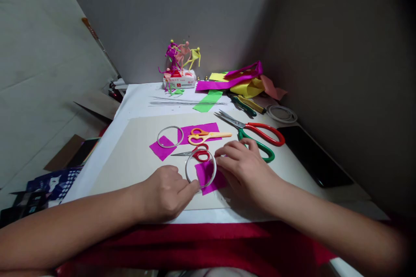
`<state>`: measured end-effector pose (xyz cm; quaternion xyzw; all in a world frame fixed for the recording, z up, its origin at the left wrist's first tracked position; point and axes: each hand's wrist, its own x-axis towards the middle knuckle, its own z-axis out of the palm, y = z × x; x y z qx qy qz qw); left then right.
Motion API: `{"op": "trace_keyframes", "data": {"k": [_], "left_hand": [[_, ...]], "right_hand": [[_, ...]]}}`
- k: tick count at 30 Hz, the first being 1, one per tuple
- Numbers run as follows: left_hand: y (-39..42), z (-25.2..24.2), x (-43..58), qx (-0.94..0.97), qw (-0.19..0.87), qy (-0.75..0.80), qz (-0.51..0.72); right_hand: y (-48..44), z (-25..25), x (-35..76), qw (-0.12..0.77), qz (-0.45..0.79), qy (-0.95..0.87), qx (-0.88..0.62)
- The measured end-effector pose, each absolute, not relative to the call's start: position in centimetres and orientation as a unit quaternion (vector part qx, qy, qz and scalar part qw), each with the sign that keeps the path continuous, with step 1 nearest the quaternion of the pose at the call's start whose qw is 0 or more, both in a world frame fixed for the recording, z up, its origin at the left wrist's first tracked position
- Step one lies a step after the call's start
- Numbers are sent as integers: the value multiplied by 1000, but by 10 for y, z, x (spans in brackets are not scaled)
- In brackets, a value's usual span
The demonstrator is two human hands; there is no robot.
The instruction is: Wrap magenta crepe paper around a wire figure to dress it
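My left hand is closed, thumb and forefinger pinching the lower left of a thin grey ring, which stands tilted above the sheet. My right hand is beside the ring's right edge, its fingers bent together; a speck of purple shows at the fingertips, but what they grip is hidden. Below the hands lies a piece of purple crepe paper, partly covered by the right hand. Just beyond the ring are small red-handled scissors. A second grey ring rests partly over a purple square.
Orange-handled scissors lie on a purple strip. Large scissors with red and green handles, pliers, and a black phone are at right. Wires, crepe strips and small figures on a box stand behind.
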<state>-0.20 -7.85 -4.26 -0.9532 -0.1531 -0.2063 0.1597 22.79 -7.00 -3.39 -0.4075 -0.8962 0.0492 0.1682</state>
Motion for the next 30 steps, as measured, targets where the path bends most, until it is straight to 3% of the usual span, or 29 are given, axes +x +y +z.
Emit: {"op": "trace_keyframes", "data": {"k": [17, 25, 30], "left_hand": [[-85, -49, -3, -976, 125, -87, -158], [-87, -37, -6, -972, 128, -60, -185], [-88, -33, -10, -964, 133, -40, -227]], "right_hand": [[-17, -15, 190, 76, 56, -926, -365], [-32, -7, 214, 152, 79, -916, -364], [-65, -15, 224, 155, 96, -917, -356]]}}
